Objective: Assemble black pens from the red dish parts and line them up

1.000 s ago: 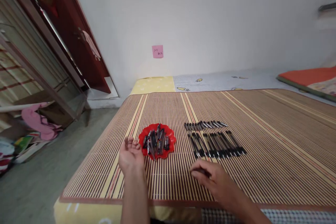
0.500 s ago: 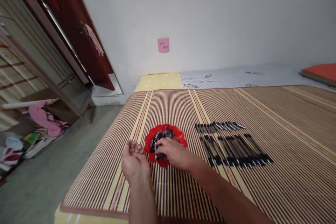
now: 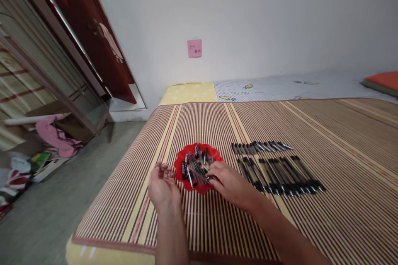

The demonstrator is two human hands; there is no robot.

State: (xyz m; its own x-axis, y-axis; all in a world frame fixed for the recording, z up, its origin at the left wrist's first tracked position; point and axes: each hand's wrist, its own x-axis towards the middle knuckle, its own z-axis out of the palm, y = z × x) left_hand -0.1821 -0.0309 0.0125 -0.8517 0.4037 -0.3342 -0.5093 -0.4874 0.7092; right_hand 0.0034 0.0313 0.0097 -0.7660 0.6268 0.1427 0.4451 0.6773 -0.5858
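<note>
A red scalloped bowl (image 3: 179,161) holds a loose heap of black, silver and see-through pens and pen parts (image 3: 194,161). At its right rim is my right hand (image 3: 228,182), its fingers pinched on a slim see-through pen barrel (image 3: 199,175) that slants across the heap. My left hand (image 3: 164,186) rests beside the bowl's left side, palm up, fingers loosely curled and apart, with nothing seen in it. Right of the bowl lies a row of long dark pens (image 3: 276,176) with silver tips toward me. Behind them runs a row of shorter black-and-silver pieces (image 3: 261,147).
A striped bamboo mat (image 3: 199,124) covers the bed, with patterned sheet (image 3: 261,89) along the wall. An orange cushion (image 3: 382,82) lies at the far right. A pink note (image 3: 194,48) is on the wall. Floor (image 3: 121,145) shows beyond the left edge.
My right hand has drawn back from the middle of the bowl to its right rim, with the pen barrel in its fingers. More of the heap shows. The left hand stays by the bowl.
</note>
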